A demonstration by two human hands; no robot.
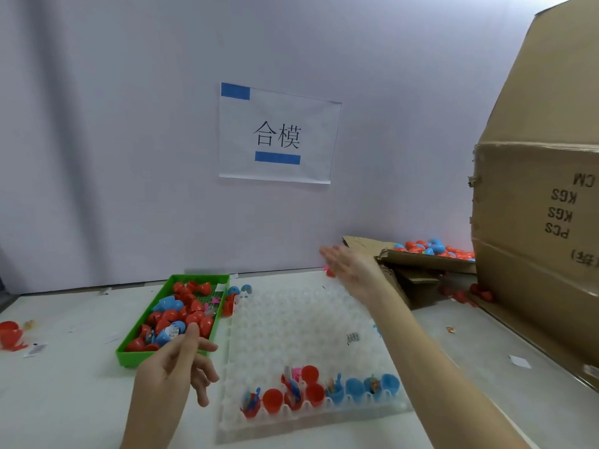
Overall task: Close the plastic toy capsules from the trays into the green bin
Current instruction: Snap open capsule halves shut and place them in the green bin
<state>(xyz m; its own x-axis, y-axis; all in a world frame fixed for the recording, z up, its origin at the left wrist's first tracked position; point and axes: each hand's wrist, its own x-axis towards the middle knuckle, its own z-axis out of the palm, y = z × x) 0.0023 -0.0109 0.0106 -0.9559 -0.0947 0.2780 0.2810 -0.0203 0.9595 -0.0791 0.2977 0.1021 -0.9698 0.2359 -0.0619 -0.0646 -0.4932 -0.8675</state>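
We hold our left hand (176,367) with loose empty fingers near the green bin (142,351), and our right hand (348,267) stretches wide open, holding nothing, above the white tray (291,322).

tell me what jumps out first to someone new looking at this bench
The paper sign with two large characters, taped mid-wall. Below it on the table, the green bin heaped with red and blue capsules, left of the white tray, whose near row holds open capsule halves. The right hand reaches, fingers open, toward the cardboard box.

White table (64,400), green bin (129,358), white tray (291,319), cardboard boxes (534,254)
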